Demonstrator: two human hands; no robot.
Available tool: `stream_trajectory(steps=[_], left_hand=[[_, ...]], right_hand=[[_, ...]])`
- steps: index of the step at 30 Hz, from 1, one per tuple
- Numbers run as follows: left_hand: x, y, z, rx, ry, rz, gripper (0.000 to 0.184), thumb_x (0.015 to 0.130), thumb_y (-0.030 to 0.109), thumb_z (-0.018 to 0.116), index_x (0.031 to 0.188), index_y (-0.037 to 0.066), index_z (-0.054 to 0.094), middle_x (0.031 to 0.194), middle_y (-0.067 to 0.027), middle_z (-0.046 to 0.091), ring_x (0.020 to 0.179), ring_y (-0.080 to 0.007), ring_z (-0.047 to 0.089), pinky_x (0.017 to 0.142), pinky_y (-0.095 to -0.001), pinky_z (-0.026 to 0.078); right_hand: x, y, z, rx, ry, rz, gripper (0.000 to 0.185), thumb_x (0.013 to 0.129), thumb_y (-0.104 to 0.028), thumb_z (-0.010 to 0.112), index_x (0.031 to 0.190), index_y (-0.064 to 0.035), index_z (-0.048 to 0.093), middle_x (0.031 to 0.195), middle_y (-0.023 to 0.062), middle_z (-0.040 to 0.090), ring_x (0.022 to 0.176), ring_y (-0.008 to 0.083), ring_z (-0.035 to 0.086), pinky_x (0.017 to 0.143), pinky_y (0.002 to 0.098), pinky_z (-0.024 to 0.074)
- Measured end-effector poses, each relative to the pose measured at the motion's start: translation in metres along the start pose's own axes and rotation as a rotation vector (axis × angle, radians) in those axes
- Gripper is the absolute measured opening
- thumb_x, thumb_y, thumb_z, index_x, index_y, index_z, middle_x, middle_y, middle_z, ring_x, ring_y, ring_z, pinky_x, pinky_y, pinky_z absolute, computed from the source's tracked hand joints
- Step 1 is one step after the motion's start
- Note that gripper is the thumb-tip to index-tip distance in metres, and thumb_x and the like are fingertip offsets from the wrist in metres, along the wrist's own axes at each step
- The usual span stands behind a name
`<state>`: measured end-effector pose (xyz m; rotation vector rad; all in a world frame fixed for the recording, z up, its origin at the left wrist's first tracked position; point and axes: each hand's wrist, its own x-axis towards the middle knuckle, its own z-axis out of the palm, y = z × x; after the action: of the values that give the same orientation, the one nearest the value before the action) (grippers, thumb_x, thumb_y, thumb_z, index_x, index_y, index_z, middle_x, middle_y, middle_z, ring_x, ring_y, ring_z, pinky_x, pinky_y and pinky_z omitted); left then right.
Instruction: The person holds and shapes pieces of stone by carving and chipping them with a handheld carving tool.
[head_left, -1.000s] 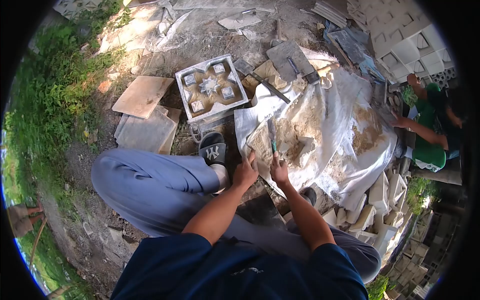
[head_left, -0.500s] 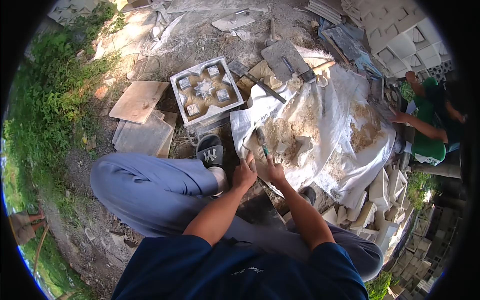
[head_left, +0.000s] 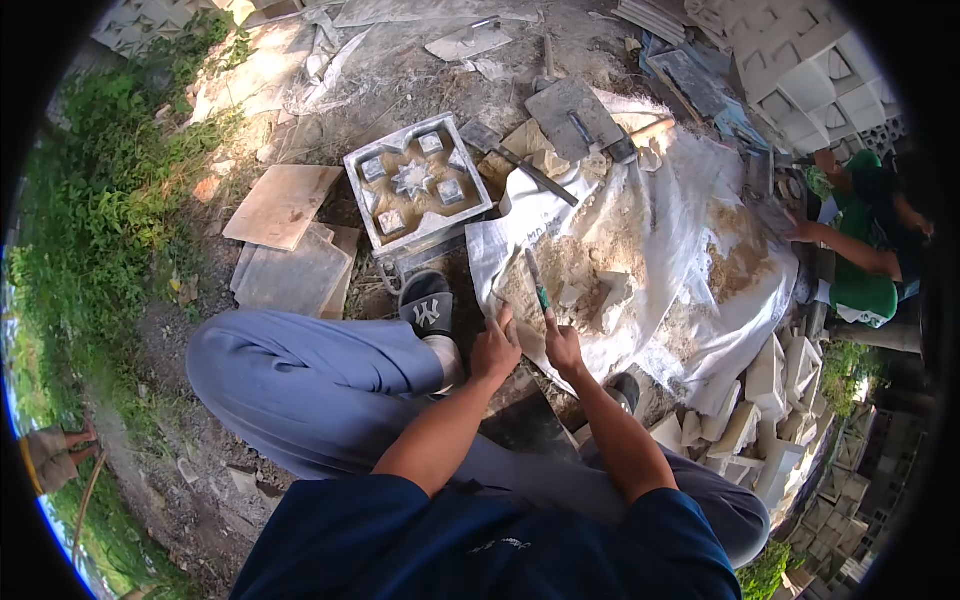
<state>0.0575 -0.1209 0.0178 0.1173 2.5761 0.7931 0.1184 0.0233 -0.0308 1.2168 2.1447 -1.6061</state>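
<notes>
My right hand (head_left: 562,345) is closed on the green handle of a trowel (head_left: 537,276), whose narrow blade points up and away over the sandy material (head_left: 575,262). That material lies in a heap on a white sack sheet (head_left: 645,315). At the sheet's near left edge is my left hand (head_left: 496,345), its fingers closed; what they hold, if anything, is too small to make out. Beyond my hands, to the left, stands a square metal mould (head_left: 416,181) with a star shape in its centre and raised blocks around it.
Flat boards (head_left: 285,205) lie left of the mould. A hammer (head_left: 548,60), a grey plate (head_left: 572,118) and a long bar (head_left: 537,175) lie beyond the sheet. Pale blocks (head_left: 760,380) are piled at the right, below a co-worker's arm (head_left: 850,248). Someone's legs (head_left: 65,455) show far left.
The trowel blade has swung across the sand, lower and blurred half a second ago, now extended upward. My left hand stays near the sheet's edge. The view has shifted slightly.
</notes>
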Motion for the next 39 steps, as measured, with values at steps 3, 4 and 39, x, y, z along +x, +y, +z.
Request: stream_trajectory(steps=[3, 4, 39], left_hand=[[-0.003, -0.002, 0.000, 0.003, 0.009, -0.006, 0.040, 0.093, 0.037, 0.048, 0.104, -0.002, 0.046, 0.080, -0.0312, 0.064, 0.076, -0.0479, 0.064, 0.067, -0.0544, 0.052], [-0.003, -0.002, -0.001, 0.019, 0.012, 0.007, 0.042, 0.093, 0.037, 0.048, 0.105, -0.003, 0.046, 0.080, -0.0309, 0.064, 0.076, -0.0477, 0.064, 0.067, -0.0546, 0.052], [0.023, 0.021, -0.004, -0.087, -0.019, 0.044, 0.043, 0.093, 0.044, 0.047, 0.102, 0.002, 0.054, 0.087, -0.0289, 0.065, 0.082, -0.0487, 0.061, 0.074, -0.0572, 0.047]], right_hand=[[0.001, 0.004, 0.007, 0.314, -0.145, -0.021, 0.077, 0.093, -0.061, 0.044, 0.052, 0.0039, 0.048, 0.047, 0.0104, 0.044, 0.049, 0.0193, 0.045, 0.047, 0.0422, 0.0370], [0.002, 0.004, 0.009, 0.125, -0.056, -0.068, 0.077, 0.093, -0.061, 0.044, 0.055, 0.0051, 0.052, 0.050, 0.0106, 0.047, 0.050, 0.0195, 0.047, 0.047, 0.0412, 0.0384], [-0.092, -0.088, -0.091, 0.119, 0.164, 0.220, 0.051, 0.097, -0.043, 0.049, 0.070, 0.0003, 0.056, 0.046, 0.0002, 0.040, 0.036, 0.0119, 0.037, 0.037, 0.0322, 0.0295]])
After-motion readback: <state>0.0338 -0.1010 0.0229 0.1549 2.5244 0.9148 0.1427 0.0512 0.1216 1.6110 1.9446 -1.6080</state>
